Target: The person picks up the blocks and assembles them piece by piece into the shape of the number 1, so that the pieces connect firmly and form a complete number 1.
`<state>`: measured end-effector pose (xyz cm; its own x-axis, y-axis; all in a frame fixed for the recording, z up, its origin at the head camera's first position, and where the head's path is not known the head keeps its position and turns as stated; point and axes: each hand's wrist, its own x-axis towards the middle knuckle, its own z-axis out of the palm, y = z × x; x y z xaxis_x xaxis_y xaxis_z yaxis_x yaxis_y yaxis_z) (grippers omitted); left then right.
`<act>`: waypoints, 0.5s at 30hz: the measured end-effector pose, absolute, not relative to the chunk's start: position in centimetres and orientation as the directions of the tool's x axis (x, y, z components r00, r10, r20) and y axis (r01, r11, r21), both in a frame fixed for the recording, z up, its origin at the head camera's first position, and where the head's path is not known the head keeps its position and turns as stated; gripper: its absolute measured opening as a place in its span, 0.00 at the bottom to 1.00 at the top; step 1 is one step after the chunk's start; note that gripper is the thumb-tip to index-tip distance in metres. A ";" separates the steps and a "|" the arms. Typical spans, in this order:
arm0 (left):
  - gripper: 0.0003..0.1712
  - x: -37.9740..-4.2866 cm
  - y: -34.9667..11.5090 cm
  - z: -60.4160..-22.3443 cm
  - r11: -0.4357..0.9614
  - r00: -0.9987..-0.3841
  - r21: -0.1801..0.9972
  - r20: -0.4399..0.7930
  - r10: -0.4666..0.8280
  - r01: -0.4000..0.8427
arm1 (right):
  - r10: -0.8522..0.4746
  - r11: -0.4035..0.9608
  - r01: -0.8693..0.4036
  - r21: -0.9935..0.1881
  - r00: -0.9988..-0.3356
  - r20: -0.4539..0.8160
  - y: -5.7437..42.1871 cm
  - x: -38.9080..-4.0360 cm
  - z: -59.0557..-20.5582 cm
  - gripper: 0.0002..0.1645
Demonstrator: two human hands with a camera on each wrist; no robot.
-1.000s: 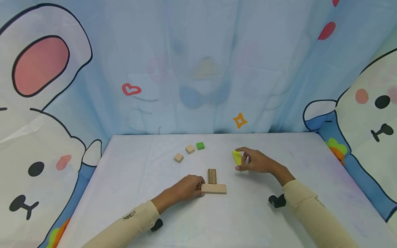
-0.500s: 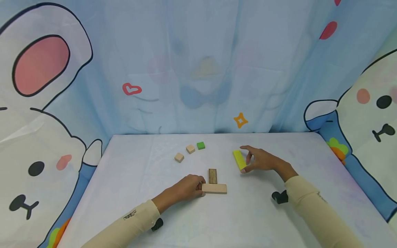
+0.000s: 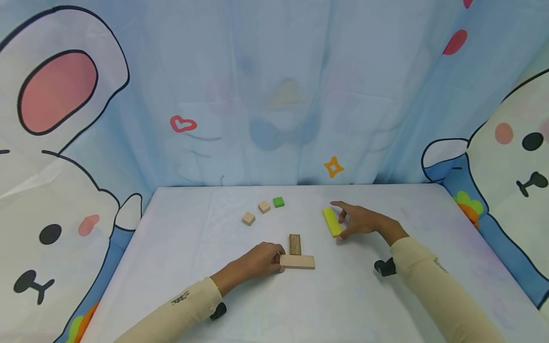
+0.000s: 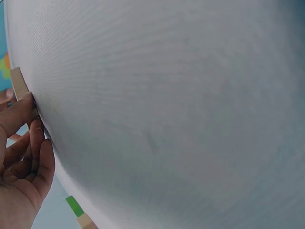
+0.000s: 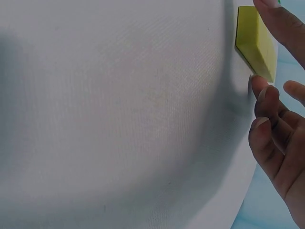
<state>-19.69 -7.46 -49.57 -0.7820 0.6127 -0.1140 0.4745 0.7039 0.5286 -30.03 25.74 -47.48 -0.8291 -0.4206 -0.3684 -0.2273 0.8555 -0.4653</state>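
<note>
In the head view my left hand (image 3: pixel 259 259) pinches the left end of a light wooden block (image 3: pixel 297 262), long and flat, near the table's middle. A dark brown wooden block (image 3: pixel 294 244) stands right behind it, at right angles to it. The left wrist view shows that light block (image 4: pixel 20 85) between thumb and fingers. Farther right, a long yellow block (image 3: pixel 331 222) lies slantwise on the table. My right hand (image 3: pixel 360 220) is spread beside it, thumb right at its near end and index finger stretched past its far end.
Two light wooden cubes, a nearer one (image 3: pixel 248 219) and a farther one (image 3: pixel 264 206), lie toward the back left with a green block (image 3: pixel 279 202). A white cloth covers the table (image 3: pixel 180 238). Behind it hangs a blue curtain (image 3: pixel 274 62) with cartoon prints.
My right hand has loosened from the yellow block and shifted slightly right, leaving more of the block in sight. The left hand and its light wooden block have stayed in place.
</note>
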 end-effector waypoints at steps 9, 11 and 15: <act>0.19 -19.7 -7.5 -49.7 0.710 -0.783 0.519 -0.116 0.611 0.477 | -0.407 0.870 -0.212 -0.445 -0.818 -0.407 25.6 -30.4 -47.8 0.73; 0.19 -19.7 -7.5 -49.8 0.709 -0.783 0.517 -0.113 0.611 0.479 | -0.410 0.870 -0.213 -0.444 -0.813 -0.414 25.5 -30.5 -47.8 0.72; 0.19 -19.7 -7.4 -49.8 0.710 -0.784 0.517 -0.114 0.611 0.478 | -0.416 0.870 -0.215 -0.444 -0.804 -0.424 25.3 -30.7 -47.7 0.70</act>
<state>-19.70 -7.41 -49.78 -0.7836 0.6108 -0.1136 0.4782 0.7097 0.5173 -30.67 25.35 -47.72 -0.8044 -0.4160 -0.4240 -0.2154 0.8696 -0.4444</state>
